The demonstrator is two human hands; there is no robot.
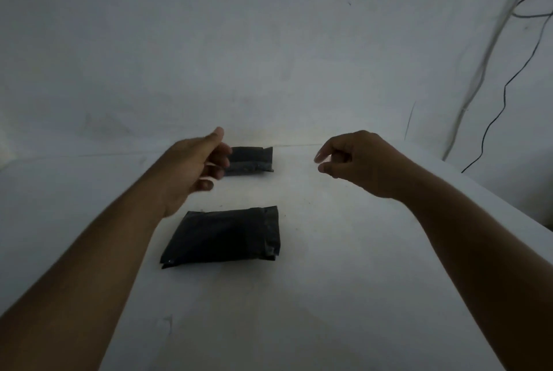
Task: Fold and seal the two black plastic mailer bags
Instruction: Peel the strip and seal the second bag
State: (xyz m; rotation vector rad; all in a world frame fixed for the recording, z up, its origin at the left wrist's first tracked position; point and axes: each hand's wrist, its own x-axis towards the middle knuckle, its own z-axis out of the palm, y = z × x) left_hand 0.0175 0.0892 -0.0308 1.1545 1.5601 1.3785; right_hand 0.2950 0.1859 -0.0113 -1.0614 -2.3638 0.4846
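Two black plastic mailer bags lie folded on a white table (329,266). The nearer mailer bag (223,236) is the bigger one and lies flat at the centre. The far mailer bag (251,160) sits near the table's back edge, its left end hidden behind my left hand (194,165). That hand hovers above the table with its fingers loosely curled and apart, holding nothing. My right hand (356,162) hangs in the air to the right of the far bag, fingers curled with thumb and forefinger close together, nothing visible between them.
A pale wall (269,41) rises right behind the table. At the right a white conduit (484,65) and a thin black cable (505,92) run down the wall. The table's right edge slants down toward the lower right.
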